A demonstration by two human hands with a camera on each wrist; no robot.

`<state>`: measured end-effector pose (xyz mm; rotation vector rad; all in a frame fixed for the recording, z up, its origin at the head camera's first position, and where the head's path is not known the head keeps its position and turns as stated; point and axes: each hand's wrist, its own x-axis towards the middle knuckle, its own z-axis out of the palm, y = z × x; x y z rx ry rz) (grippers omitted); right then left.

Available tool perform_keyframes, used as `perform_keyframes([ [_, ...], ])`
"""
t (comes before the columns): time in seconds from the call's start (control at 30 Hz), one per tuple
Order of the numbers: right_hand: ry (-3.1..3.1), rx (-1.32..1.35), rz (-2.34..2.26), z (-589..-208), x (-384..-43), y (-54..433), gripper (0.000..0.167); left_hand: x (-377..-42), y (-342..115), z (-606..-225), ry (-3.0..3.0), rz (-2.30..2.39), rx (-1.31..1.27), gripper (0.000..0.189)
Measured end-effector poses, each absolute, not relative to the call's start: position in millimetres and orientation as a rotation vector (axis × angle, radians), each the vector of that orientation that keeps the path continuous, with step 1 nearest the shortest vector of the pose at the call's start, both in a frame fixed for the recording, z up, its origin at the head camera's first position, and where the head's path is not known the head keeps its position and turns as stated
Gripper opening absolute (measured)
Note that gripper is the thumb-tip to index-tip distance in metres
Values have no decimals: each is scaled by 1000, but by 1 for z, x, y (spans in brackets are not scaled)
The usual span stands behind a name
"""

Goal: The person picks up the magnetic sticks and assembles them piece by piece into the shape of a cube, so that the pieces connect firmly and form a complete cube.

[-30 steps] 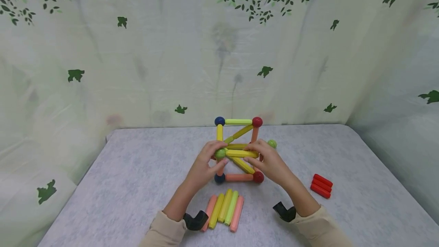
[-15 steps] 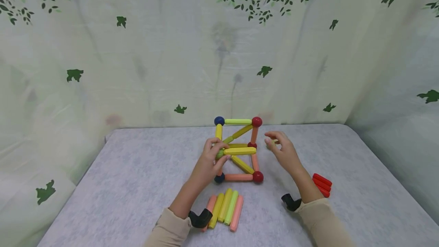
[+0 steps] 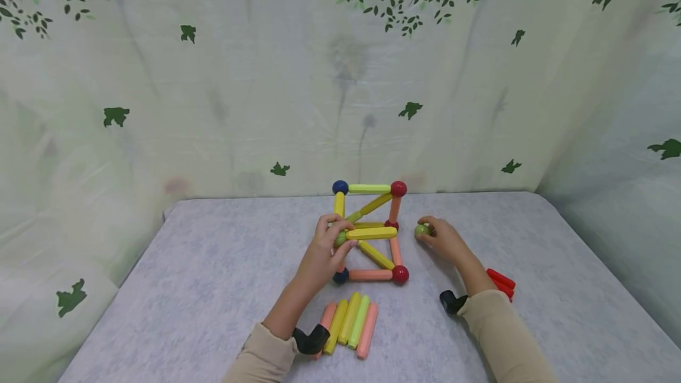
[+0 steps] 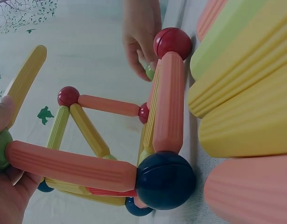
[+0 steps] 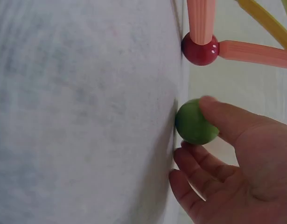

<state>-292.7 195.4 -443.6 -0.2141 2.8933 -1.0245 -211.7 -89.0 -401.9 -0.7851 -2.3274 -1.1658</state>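
Observation:
A frame of magnetic rods and balls stands mid-table, with red balls (image 3: 400, 275), blue balls (image 3: 340, 188) and yellow, pink and light-green rods. At its left side my left hand (image 3: 319, 250) grips a green ball (image 4: 2, 150). From that ball a yellow rod (image 3: 371, 233) sticks out to the right, its far end near a red ball in the head view. A pink rod (image 4: 71, 165) joins the held ball to a blue ball (image 4: 165, 180). Right of the frame, my right hand (image 3: 446, 242) pinches a loose green ball (image 5: 197, 121) between thumb and fingers, at the tabletop.
Several loose pink, yellow and light-green rods (image 3: 348, 321) lie side by side in front of the frame, partly behind the left wrist camera. Short red rods (image 3: 500, 281) lie to the right, partly hidden by the right forearm. A printed cloth backdrop (image 3: 298, 75) stands behind the table (image 3: 213, 288).
My right hand has let go of the yellow rod, moved right and taken hold of the loose green ball. My left hand has stayed on its ball; the yellow rod has risen slightly.

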Motion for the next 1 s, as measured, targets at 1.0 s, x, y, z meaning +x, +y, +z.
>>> perform_keyframes([
  [1.0,2336,-430,-2011,-397,-197,164,58,-210,-90,-401,-2343,-1181,-756,22],
])
